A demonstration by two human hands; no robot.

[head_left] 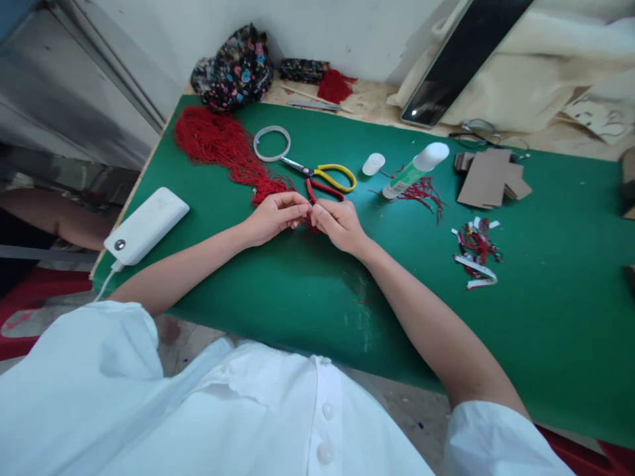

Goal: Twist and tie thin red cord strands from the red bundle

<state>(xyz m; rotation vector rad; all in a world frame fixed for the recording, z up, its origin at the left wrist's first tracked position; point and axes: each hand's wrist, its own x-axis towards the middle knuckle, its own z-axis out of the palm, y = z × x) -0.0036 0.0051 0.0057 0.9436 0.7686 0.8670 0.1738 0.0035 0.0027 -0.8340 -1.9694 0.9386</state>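
Hands pinch red thread at mid-mat

Charger pack (146, 225) lies at the left edge of the green mat (307, 291), its cable dropping over the side. Beyond it a heap of red cord (218, 142) spreads from the far left corner toward the middle. The left hand (272, 217) has its fingertips pressed together on a small bit of red thread (309, 215); the right hand (338, 223) meets it fingertip to fingertip, pinching the same thread just above the mat. Scissors (320, 177) with yellow and red handles lie just behind the hands, a white ring (272, 143) at their tip. A glue bottle (415, 168), cardboard pieces (491, 180) and scraps (476, 251) sit to the right. The near half of the mat is bare green up to its near edge.
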